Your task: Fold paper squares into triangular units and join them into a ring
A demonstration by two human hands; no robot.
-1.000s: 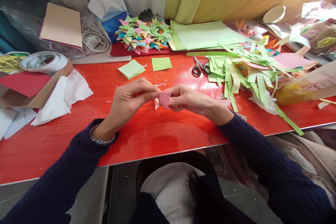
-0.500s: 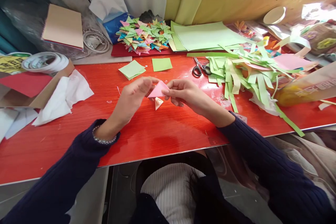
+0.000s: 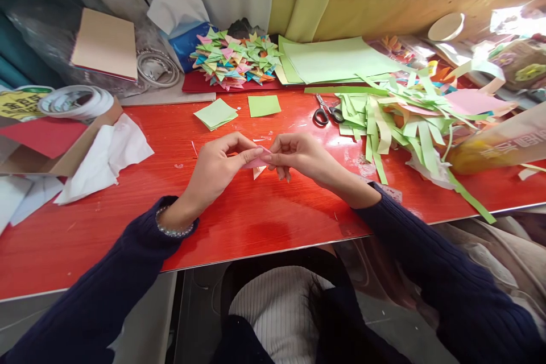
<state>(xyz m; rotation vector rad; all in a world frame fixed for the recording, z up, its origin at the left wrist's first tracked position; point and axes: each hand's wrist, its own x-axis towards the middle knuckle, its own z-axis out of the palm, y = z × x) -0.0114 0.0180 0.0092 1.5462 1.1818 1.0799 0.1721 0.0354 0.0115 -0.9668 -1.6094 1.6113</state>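
Between my two hands is a small folded piece of pink paper (image 3: 255,164), mostly covered by fingers. My left hand (image 3: 222,166) pinches its left part, thumb on top. With thumb and forefinger my right hand (image 3: 297,154) grips its right corner, the other fingers curled below. On the red table just under the paper lies a small cream folded paper piece (image 3: 258,172), partly hidden. Beyond the hands are a stack of pale green paper squares (image 3: 215,114) and a brighter green square (image 3: 264,106).
Black-handled scissors (image 3: 327,111) lie right of the squares, beside a heap of green paper strips (image 3: 396,116). A pile of colourful folded paper pieces (image 3: 234,60) and large green sheets (image 3: 336,60) are at the back. At left stands a cardboard box (image 3: 104,125) with tape rolls (image 3: 70,101).
The pink paper was turned and shown as a triangle half a second ago, held mainly by the right hand. Now my left hand has closed on it too, and it is tilted flatter.
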